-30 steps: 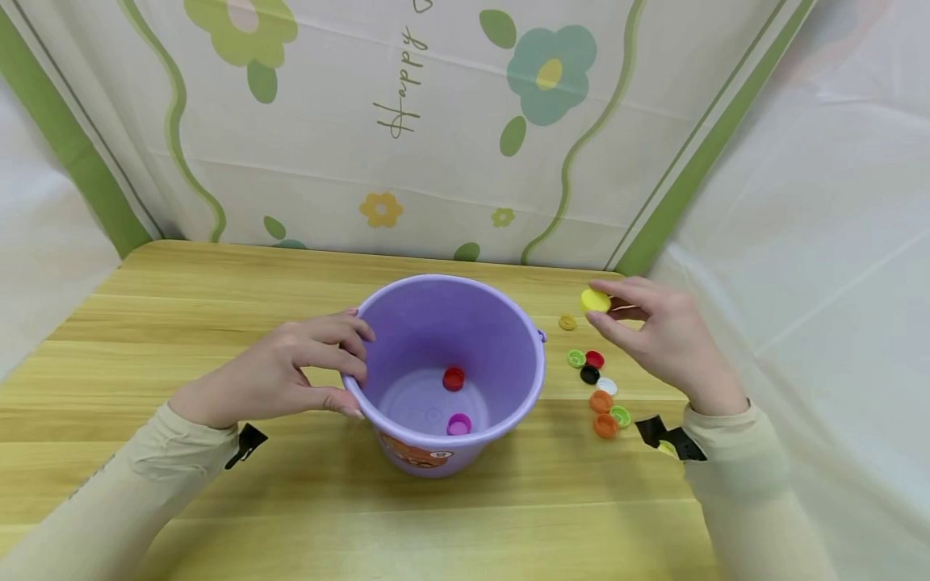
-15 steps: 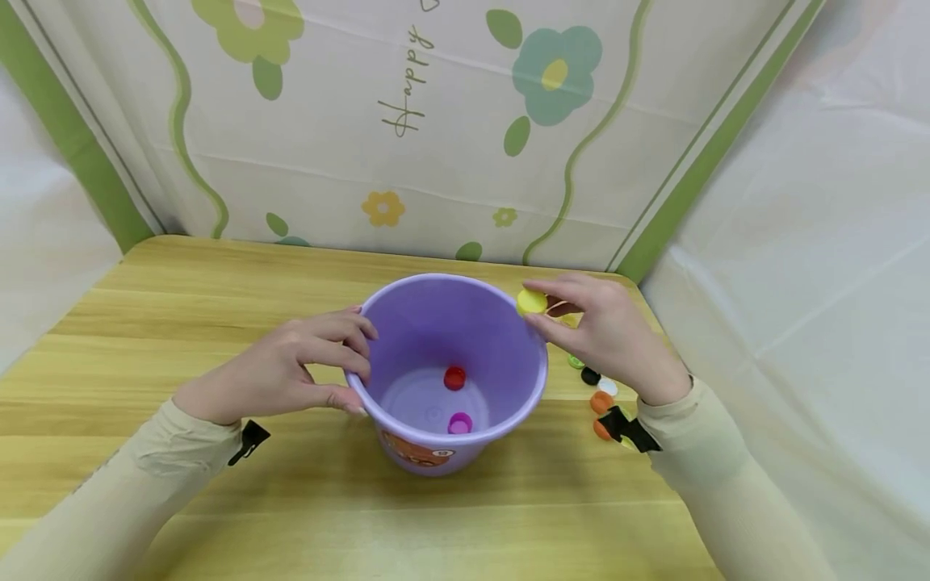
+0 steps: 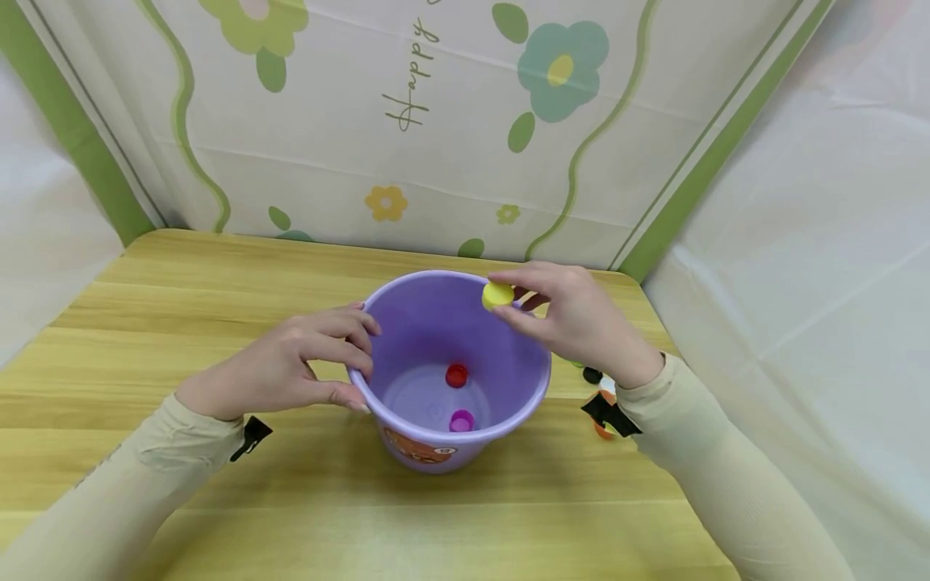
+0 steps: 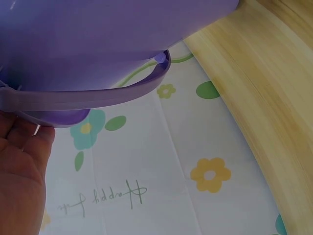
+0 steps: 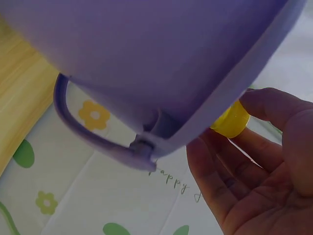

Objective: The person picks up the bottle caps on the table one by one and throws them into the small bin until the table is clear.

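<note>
A purple bucket (image 3: 508, 420) stands upright on the table, a red bottle cap (image 3: 456, 375) and a magenta bottle cap (image 3: 461, 420) lying on its bottom. My left hand (image 3: 291, 363) grips the left side of its rim, fingers over the inside and thumb outside. Between thumb and fingers, my right hand (image 3: 574, 315) pinches a yellow bottle cap (image 3: 497, 295) over the right back part of the rim. In the right wrist view the bucket wall partly covers this yellow cap (image 5: 231, 121). The bucket's handle (image 4: 98, 98) hangs along the far side in the left wrist view.
Right of the bucket lie several loose caps, among them a black cap (image 3: 592, 375) and a white cap (image 3: 607, 386), partly hidden by my right arm. The wooden table (image 3: 218, 274) ends at a flowered curtain (image 3: 320, 161) behind.
My right hand has carried the yellow cap leftward from above the loose caps to over the bucket's rim. The left hand keeps its grip on the rim.
</note>
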`<action>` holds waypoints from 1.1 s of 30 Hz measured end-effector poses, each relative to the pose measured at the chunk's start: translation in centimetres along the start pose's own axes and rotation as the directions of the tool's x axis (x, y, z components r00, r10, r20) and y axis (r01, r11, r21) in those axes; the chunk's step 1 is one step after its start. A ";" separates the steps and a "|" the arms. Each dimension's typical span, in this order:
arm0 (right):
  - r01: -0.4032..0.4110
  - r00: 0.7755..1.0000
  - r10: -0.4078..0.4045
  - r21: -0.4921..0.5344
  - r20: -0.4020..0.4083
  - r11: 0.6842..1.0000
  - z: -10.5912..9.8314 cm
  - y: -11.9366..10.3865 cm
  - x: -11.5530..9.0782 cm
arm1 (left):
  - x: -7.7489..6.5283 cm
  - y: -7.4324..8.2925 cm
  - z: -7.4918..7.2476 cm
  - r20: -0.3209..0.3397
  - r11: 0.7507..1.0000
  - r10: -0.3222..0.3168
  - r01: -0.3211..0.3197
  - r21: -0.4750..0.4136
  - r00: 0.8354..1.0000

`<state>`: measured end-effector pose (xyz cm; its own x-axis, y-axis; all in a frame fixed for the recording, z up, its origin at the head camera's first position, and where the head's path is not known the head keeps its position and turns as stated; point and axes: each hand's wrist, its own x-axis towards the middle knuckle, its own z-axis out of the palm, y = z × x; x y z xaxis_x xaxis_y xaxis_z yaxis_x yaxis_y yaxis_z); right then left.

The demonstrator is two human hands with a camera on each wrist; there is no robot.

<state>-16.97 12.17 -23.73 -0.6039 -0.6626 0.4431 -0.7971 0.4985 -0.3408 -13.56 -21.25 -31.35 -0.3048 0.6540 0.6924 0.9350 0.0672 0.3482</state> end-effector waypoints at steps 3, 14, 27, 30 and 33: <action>0.021 1.000 -0.021 0.004 0.008 1.000 0.3 -0.3 0.3 | 0.0 0.0 0.0 0.002 1.000 -0.003 0.003 0.003 1.000; 0.107 0.994 -0.107 0.039 0.007 0.994 1.7 -0.5 1.2 | 0.0 0.2 -0.3 0.017 0.998 -0.063 0.063 -0.001 0.998; 0.141 0.989 -0.142 0.026 0.031 0.990 2.5 -0.8 1.8 | 0.1 0.4 -0.3 0.018 0.997 -0.082 0.082 0.016 0.996; 0.118 0.989 -0.120 0.037 0.084 0.992 2.6 -0.8 1.9 | 0.0 0.4 -0.3 0.021 0.996 -0.086 0.086 0.017 0.996; 0.099 0.982 -0.102 0.026 0.162 0.995 2.6 -0.8 1.9 | 0.0 0.3 -0.3 0.023 0.996 -0.085 0.085 0.023 0.996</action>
<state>-17.48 9.07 -24.81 -0.5108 -0.7915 0.3356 -0.8525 0.4159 -0.3166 -13.29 -21.46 -31.03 -0.3791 0.6634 0.6451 0.9097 0.1395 0.3912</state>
